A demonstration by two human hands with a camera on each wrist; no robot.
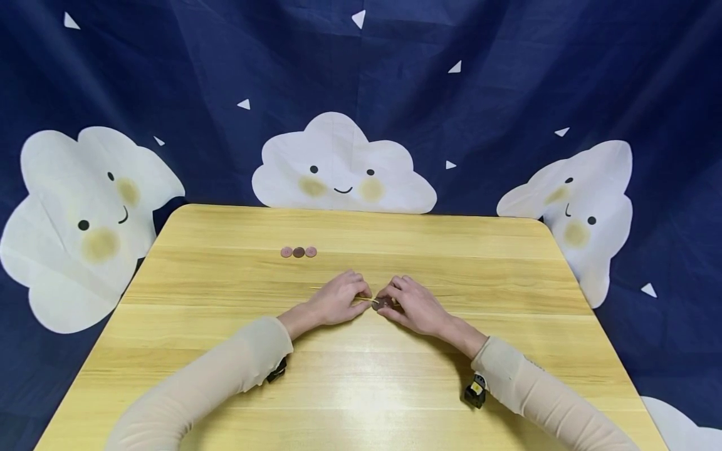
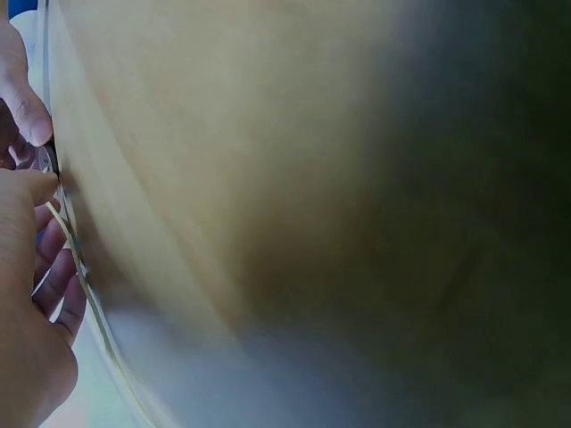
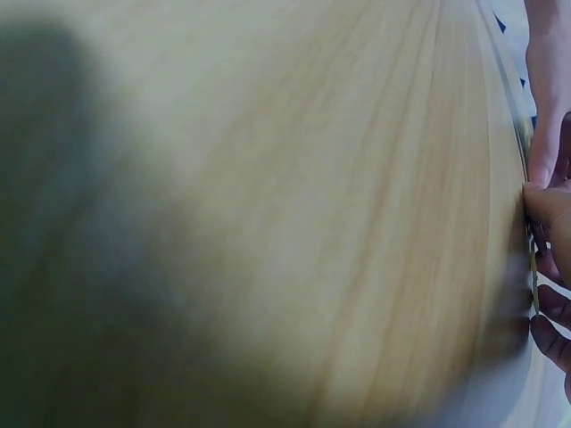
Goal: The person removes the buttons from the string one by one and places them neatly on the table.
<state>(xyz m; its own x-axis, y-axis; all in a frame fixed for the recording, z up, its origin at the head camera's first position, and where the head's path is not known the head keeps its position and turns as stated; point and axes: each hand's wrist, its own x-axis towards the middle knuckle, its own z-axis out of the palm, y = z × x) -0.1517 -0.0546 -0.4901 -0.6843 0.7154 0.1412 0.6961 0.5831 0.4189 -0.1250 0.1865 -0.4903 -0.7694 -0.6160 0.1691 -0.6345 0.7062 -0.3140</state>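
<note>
Near the middle of the table, my left hand (image 1: 341, 299) pinches a thin yellow cord (image 1: 365, 299) between thumb and fingers. Facing it, my right hand (image 1: 418, 307) grips a dark brown button (image 1: 378, 304) by its edge, with the cord's end lying at the button. The fingertips of both hands are close together. In the left wrist view, the cord (image 2: 100, 325) trails from the left hand (image 2: 27, 294) along the fingers. Only part of the right hand (image 3: 555, 223) shows at the right wrist view's edge, and the button is mostly hidden there by fingers.
Farther back lie three buttons in a row: a pink one (image 1: 286, 252), a brown one (image 1: 299, 252) and another pink one (image 1: 311, 252). The wooden table (image 1: 361, 401) ends at a dark blue curtain (image 1: 395, 75) with white clouds.
</note>
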